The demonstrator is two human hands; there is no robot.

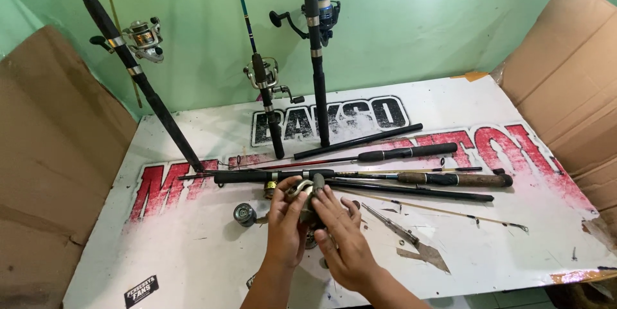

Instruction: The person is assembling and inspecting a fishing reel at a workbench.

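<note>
Both my hands meet low in the middle of the head view, above a white printed board point(193, 245) used as a tabletop. My left hand point(285, 222) and my right hand point(339, 239) are both closed around a grey spinning reel point(308, 198), held just above the board. The reel's bail arm sticks up between my fingertips. A loose round spool point(244, 214) lies on the board left of my left hand. Right behind the reel lie several rod sections point(411, 177), side by side.
Three fishing rods with reels lean on the green wall: left point(138, 77), middle point(267, 103), right point(317, 58). Cardboard sheets stand at the left point(51, 154) and right point(572, 71). A thin metal part point(389, 222) and scraps lie to the right of my hands.
</note>
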